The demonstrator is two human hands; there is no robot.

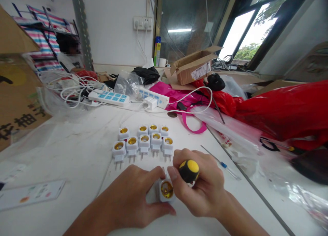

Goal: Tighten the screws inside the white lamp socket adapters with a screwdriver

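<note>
My left hand (pixel 135 196) grips a white plug-in lamp socket (pixel 166 191) between thumb and fingers, its round gold-coloured opening facing up. My right hand (pixel 201 183) is closed around a screwdriver with a yellow and black handle (pixel 189 170). The handle tilts toward me, and its lower part is hidden by the fingers; whether the tip sits inside the socket is hard to make out. Just beyond my hands, several similar white lamp sockets (pixel 144 140) stand in two rows on the white table (pixel 84 140), the front ones with their plug pins toward me.
Power strips (pixel 109 97) with tangled white cables lie at the back, beside a pink bag (pixel 196 125) and an open cardboard box (pixel 193 67). A thin blue-collared tool (pixel 222 164) lies to the right. Red plastic (pixel 279 109) covers the far right. A person (pixel 70 56) sits at the back left.
</note>
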